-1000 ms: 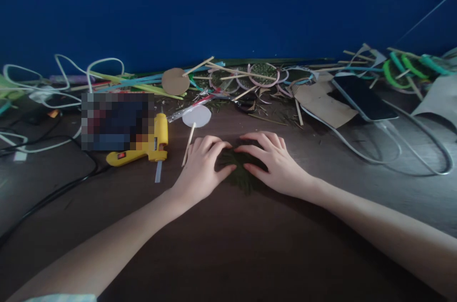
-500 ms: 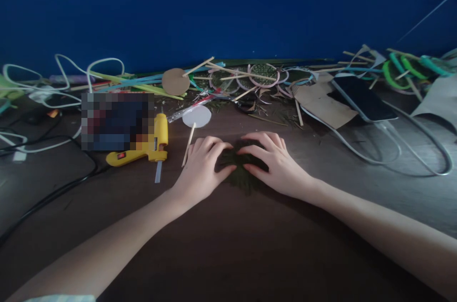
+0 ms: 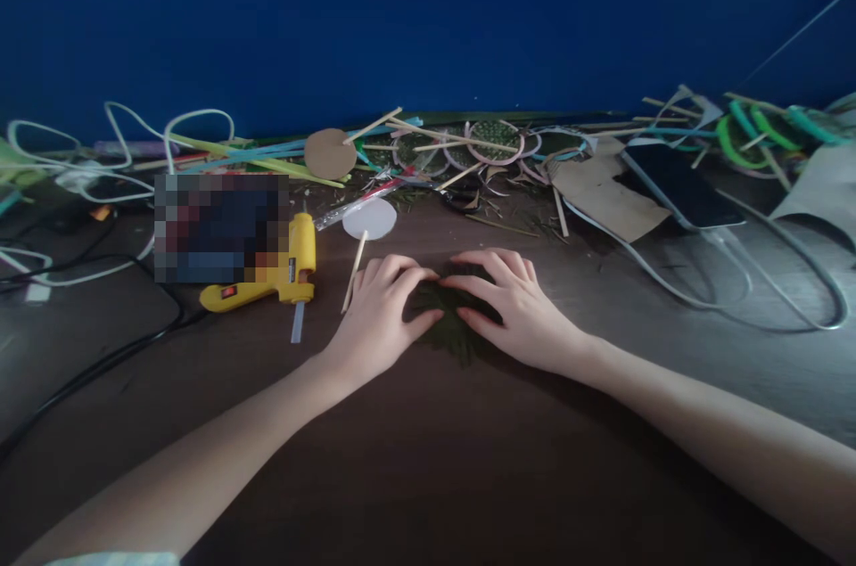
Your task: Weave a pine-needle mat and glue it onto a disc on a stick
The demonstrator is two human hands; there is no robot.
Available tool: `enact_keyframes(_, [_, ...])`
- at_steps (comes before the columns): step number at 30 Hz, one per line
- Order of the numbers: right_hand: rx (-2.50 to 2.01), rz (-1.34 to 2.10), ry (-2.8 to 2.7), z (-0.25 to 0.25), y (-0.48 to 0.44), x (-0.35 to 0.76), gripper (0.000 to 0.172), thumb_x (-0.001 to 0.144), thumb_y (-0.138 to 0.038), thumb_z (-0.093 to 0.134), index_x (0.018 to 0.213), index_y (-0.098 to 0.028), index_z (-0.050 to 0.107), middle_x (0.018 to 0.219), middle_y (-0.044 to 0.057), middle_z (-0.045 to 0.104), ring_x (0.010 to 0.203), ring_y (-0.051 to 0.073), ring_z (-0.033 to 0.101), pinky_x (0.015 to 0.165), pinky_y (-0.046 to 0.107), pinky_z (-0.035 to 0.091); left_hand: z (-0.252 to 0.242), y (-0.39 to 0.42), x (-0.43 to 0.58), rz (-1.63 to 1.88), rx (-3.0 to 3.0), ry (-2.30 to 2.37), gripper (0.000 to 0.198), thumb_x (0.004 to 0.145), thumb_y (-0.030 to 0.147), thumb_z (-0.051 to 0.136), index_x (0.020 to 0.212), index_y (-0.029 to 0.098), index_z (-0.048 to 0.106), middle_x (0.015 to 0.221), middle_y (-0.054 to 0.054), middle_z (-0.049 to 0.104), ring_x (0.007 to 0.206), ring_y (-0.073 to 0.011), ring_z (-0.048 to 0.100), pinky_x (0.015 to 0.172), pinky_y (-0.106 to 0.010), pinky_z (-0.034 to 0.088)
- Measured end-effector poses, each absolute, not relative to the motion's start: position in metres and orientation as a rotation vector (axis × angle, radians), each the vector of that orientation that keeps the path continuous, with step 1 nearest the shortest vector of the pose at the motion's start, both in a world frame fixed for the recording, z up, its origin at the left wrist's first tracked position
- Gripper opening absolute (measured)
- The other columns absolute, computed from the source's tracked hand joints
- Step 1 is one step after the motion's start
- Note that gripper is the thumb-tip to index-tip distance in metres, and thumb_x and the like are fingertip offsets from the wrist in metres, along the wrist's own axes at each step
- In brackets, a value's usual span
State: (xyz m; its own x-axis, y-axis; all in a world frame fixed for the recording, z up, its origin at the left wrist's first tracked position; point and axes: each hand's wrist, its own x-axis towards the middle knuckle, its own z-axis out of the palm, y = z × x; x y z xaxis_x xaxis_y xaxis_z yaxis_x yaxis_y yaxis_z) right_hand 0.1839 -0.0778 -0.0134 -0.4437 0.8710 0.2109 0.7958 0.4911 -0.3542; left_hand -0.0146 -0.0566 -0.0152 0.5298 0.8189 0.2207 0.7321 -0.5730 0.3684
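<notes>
A dark green clump of fine, needle-like plant bits [image 3: 455, 336] lies on the brown tabletop between my hands. My left hand [image 3: 384, 312] curves round its left side, thumb and fingers bent against it. From the right, my right hand [image 3: 518, 303] cups the same clump, with its index fingertip close to the left one. Both hands rest low at the table, and the fingers partly cover the clump. Beside my left hand lies a thin wooden stick [image 3: 354, 272], its upper end at a white paper disc [image 3: 370, 218].
A yellow glue gun [image 3: 302, 258] with a clear glue stick lies left, next to a blurred-out patch. Behind are a brown cardboard disc [image 3: 330, 154], scissors [image 3: 461, 199], sticks and rings with green filling. A phone [image 3: 682, 183] with a cable lies on cardboard [image 3: 608, 192] at right.
The index fingertips have drawn slightly closer together over the green clump. Otherwise the hands and the things around them stay in place.
</notes>
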Motion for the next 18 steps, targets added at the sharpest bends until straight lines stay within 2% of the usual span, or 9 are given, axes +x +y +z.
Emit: enact_keyframes(18, [-1.386,0.332,-2.355,-0.0124,-0.0774,0.1845,0.029,0.084,-0.025,0.05,0.112,-0.026,0.056,0.127,0.007,0.049,0.116,0.026,0.04,0.092,0.045,0.037,-0.0139,-0.0559,-0.0131,0.54,2.524,1.324,0.031,0.078,0.031,0.063,0.107,0.021,0.056,0.104,-0.005,0.054,0.099,-0.0245,0.05,0.088,-0.043,0.04])
